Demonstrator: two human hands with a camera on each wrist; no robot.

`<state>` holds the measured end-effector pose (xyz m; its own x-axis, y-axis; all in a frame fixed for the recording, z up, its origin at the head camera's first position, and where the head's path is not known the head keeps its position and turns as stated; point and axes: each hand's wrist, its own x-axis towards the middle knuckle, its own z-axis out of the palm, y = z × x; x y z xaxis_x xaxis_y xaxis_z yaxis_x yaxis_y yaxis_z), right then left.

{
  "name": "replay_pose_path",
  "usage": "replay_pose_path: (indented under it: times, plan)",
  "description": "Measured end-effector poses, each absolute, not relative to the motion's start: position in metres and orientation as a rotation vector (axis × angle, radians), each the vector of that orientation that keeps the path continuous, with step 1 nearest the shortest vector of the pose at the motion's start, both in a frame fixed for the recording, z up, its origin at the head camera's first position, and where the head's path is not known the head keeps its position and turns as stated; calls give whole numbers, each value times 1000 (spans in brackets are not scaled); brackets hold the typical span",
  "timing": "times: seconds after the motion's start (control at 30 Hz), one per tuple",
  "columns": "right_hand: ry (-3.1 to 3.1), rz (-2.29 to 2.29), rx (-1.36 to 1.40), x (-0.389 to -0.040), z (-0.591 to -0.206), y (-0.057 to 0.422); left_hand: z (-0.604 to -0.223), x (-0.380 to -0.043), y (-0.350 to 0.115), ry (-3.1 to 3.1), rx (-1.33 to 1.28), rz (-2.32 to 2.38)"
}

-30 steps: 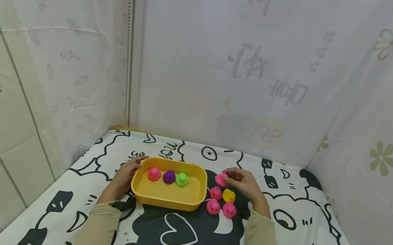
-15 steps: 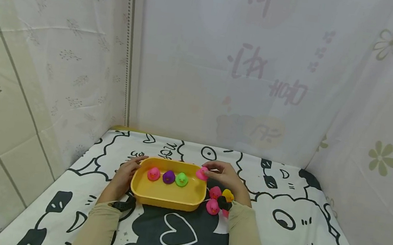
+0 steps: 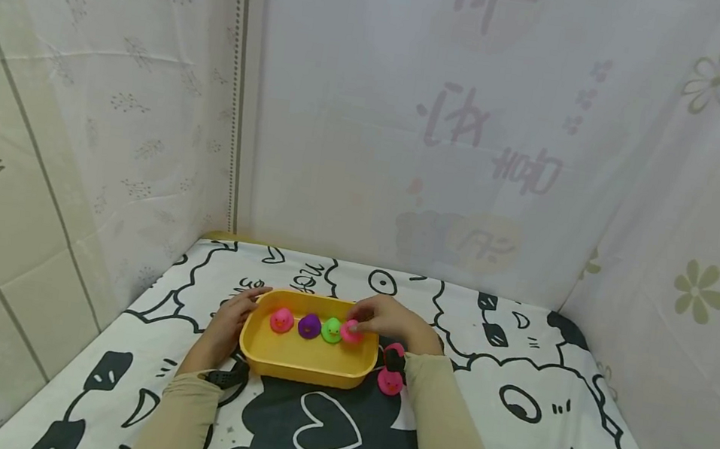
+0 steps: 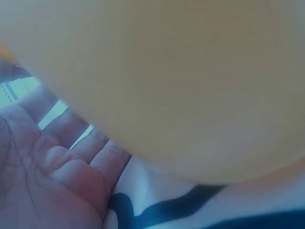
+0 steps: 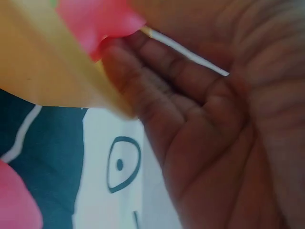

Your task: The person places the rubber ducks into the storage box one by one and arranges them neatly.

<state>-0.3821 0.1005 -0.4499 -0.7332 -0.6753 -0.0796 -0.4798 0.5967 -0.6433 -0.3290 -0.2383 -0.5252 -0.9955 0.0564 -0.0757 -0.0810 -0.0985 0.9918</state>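
A yellow plastic tray (image 3: 311,358) holds a pink rubber duck (image 3: 282,320), a purple duck (image 3: 309,325) and a green duck (image 3: 331,331) in a row. At its left end, my left hand (image 3: 230,320) touches the rim; in the left wrist view its fingers (image 4: 66,126) lie fairly straight along the outer wall. My right hand (image 3: 391,320) reaches over the right end and pinches another pink duck (image 3: 352,333) inside the tray, just right of the green one. In the right wrist view that duck (image 5: 97,21) is partly hidden by the tray wall and fingers.
Right of the tray, a pink duck (image 3: 390,382) sits on the patterned black-and-white cloth (image 3: 332,433). Behind it another pink duck (image 3: 395,348) is partly covered by my right wrist. Curtains (image 3: 429,112) hang at the back and both sides.
My right hand has carried the pink duck leftward from the group on the cloth, over the right rim, into the tray beside the green duck. The left hand has stayed at the rim.
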Motion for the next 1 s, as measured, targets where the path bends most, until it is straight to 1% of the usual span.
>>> replay_pose_path:
  times: [0.27, 0.6, 1.0]
  plan:
    - [2610, -594, -909, -378, -441, 84, -524, -329, -239, 2019, -45, 2261]
    - [2652, -520, -953, -380, -448, 76, -523, -328, -240, 1999, -32, 2265]
    - [2634, -476, -928, -384, -449, 72, -525, -329, -240, 2011, -20, 2265]
